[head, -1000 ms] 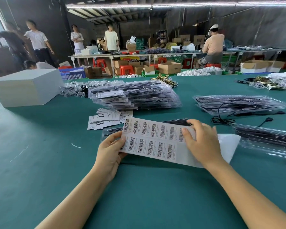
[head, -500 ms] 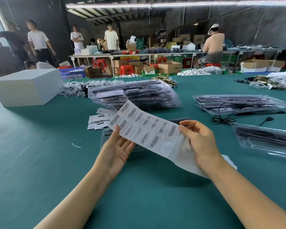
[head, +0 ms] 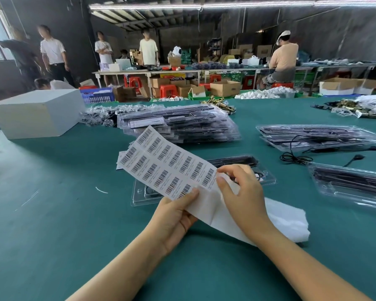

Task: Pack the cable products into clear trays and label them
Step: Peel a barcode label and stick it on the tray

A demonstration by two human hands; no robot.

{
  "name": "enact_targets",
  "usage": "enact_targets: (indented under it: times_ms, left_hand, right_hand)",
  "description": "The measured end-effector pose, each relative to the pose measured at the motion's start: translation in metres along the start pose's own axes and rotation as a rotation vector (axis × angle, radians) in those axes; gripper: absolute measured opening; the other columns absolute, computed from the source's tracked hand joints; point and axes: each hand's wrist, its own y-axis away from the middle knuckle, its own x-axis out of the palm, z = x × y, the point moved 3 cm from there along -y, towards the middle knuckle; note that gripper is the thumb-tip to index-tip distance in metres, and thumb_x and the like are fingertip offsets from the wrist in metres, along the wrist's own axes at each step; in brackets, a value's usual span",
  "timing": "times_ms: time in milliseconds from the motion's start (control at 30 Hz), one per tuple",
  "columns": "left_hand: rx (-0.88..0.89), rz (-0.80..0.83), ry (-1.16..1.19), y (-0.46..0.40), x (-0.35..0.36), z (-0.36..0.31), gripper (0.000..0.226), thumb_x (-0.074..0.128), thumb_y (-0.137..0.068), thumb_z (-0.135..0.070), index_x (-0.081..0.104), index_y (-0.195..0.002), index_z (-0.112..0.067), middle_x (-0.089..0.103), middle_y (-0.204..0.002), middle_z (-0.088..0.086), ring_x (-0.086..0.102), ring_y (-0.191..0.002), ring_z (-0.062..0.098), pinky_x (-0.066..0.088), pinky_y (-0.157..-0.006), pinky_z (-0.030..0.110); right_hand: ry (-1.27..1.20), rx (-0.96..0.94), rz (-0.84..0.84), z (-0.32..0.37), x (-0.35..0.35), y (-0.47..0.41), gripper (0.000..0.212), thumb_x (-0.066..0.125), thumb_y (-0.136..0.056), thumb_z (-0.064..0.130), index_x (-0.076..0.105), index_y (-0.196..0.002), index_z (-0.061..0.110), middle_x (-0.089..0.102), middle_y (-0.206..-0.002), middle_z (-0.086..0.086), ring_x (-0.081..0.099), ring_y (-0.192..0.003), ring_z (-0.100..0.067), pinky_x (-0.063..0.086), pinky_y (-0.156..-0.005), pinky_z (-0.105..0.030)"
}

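Both hands hold one label sheet (head: 167, 168) above the green table (head: 52, 213): the left hand (head: 174, 216) pinches its near edge from below, thumb on top, while the right hand (head: 245, 192) has thumb and forefinger closed on the corner of a barcode label at the sheet's right end, apparently to peel it. Bare backing paper trails from under the right wrist onto the table. Directly beyond the sheet lies a packed clear tray (head: 265, 177) with a black cable inside, closed and not yet showing a label; it is judged to be the one awaiting this sticker. A stack of finished trays (head: 182, 127) sits farther back, more trays (head: 317, 135) lie to the right, and a loose cable (head: 295, 158) rests between them. Risks from here: a hasty pull could tear or curl the label, the adhesive could fold onto itself or stick to the fingertips, and the sheet, tilted and unsupported at its far end, could flex so that a neighbouring label lifts with it.
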Motion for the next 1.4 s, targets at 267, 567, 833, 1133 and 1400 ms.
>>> enact_targets:
  times_ms: [267, 567, 833, 1133, 1400]
  left_hand:
    - [0.029, -0.023, 0.006, -0.002, -0.005, -0.004, 0.038, 0.064, -0.078, -0.005, 0.063, -0.117, -0.009, 0.071, -0.112, 0.008, 0.07, -0.098, 0.019, 0.059, -0.07, 0.031]
    - [-0.018, 0.082, -0.027, 0.002, 0.001, -0.006, 0.04, 0.065, -0.08, -0.01, 0.063, -0.12, -0.007, 0.067, -0.118, 0.013, 0.067, -0.102, 0.023, 0.055, -0.085, 0.039]
    - [-0.044, 0.138, -0.057, 0.001, 0.0, -0.005, 0.023, 0.063, -0.085, -0.015, 0.075, -0.105, -0.014, 0.071, -0.109, 0.006, 0.068, -0.094, 0.015, 0.056, -0.083, 0.033]
    - [-0.038, 0.045, -0.027, -0.001, -0.003, -0.003, 0.037, 0.068, -0.079, -0.011, 0.065, -0.116, -0.004, 0.066, -0.12, 0.016, 0.063, -0.108, 0.026, 0.049, -0.098, 0.043]
    - [0.043, -0.002, -0.049, -0.001, -0.005, -0.004, 0.022, 0.064, -0.081, -0.011, 0.074, -0.101, -0.013, 0.071, -0.112, 0.007, 0.07, -0.096, 0.019, 0.059, -0.076, 0.035]
  right_hand:
    - [0.368, -0.458, -0.051, 0.01, 0.002, 0.006, 0.022, 0.066, -0.082, 0.002, 0.07, -0.104, 0.001, 0.065, -0.116, -0.016, 0.055, -0.118, -0.039, 0.046, -0.094, -0.054]
    - [0.224, -0.45, 0.056, 0.017, 0.012, 0.011, 0.024, 0.064, -0.088, 0.029, 0.068, -0.097, 0.007, 0.068, -0.111, -0.003, 0.053, -0.124, -0.026, 0.045, -0.099, -0.046]
    - [-0.129, 0.018, 0.19, 0.008, 0.009, 0.005, 0.016, 0.08, -0.074, 0.03, 0.074, -0.088, 0.024, 0.07, -0.105, 0.014, 0.045, -0.124, 0.005, 0.031, -0.101, -0.011]
    - [-0.481, 0.281, 0.2, 0.008, 0.009, 0.005, 0.004, 0.076, -0.079, 0.018, 0.077, -0.081, 0.021, 0.074, -0.084, 0.006, 0.069, -0.084, -0.013, 0.055, -0.082, -0.029]
    - [-0.587, 0.418, 0.049, -0.005, -0.003, -0.006, 0.005, 0.067, -0.087, 0.018, 0.07, -0.084, 0.017, 0.07, -0.073, 0.007, 0.062, -0.068, -0.004, 0.049, -0.061, -0.014]
